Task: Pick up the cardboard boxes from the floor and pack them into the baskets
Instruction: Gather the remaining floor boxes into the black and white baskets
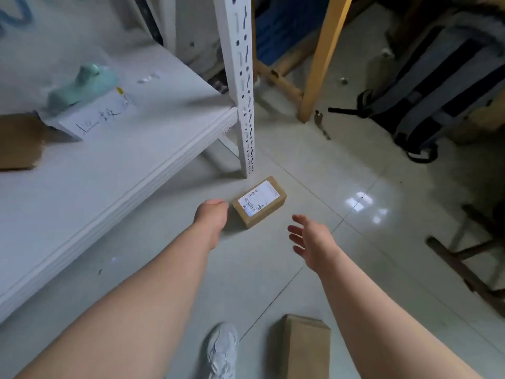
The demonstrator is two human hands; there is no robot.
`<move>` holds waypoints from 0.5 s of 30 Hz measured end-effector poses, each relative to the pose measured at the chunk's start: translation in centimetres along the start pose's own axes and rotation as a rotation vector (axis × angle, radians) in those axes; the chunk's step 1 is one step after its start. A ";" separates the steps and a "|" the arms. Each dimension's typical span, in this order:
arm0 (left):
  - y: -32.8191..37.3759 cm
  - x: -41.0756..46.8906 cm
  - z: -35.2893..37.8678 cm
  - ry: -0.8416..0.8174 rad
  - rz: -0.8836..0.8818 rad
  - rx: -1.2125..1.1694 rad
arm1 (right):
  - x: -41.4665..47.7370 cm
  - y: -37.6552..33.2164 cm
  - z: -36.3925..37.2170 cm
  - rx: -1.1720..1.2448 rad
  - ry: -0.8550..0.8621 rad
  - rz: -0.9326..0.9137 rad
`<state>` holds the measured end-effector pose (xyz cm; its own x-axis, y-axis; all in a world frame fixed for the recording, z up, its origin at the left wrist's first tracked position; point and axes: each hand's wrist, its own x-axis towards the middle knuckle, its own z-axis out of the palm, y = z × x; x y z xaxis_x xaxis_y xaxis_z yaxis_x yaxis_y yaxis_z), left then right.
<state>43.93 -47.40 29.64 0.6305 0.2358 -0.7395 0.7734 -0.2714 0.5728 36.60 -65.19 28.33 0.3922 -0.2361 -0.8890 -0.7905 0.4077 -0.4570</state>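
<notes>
Labelled box (259, 201): lies flat on the floor (314, 170), white label up, at 12 o'clock from the person, just off the foot of the shelf post (244, 149)
Long axis: runs from 8 o'clock to 2 o'clock, with the near short end at 8 o'clock
Left hand (211, 212): the nearer of the two; the box lies at 3 o'clock from it, just beside the knuckles; whether they touch cannot be told
Left fingers: bent down away from the camera and hidden, so curled or slack cannot be told; nothing shows in them
Right hand (308, 237): the box lies at 10 o'clock from it, apart, with bare floor between
Right fingers (300, 220): spread and straight, holding nothing, tips toward the box
Coming move, as a judgement: the hands bracket the near end of the box from either side; the right has the longer way to go, up toward 10 o'clock, to meet the far long side
Second box (303, 348): plain, on the floor at 6 o'clock, just beside the shoe (221, 351), not yet picked up
Baskets: none in view
Surroundings: white shelf (109, 170) at 9 o'clock, backpack (437, 86) at 2 o'clock
</notes>
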 end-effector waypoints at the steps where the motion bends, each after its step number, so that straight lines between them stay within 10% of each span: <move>1: -0.6 2.5 0.9 -0.001 0.016 0.012 | 2.5 0.5 0.6 0.006 0.004 0.003; 15: -6.6 22.4 9.9 -0.119 0.146 0.216 | 23.7 5.8 6.8 0.112 -0.108 -0.002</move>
<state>52.33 -49.61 5.77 0.7122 0.0722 -0.6983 0.6350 -0.4903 0.5970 44.51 -62.43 4.44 0.4472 -0.1433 -0.8829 -0.7343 0.5047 -0.4539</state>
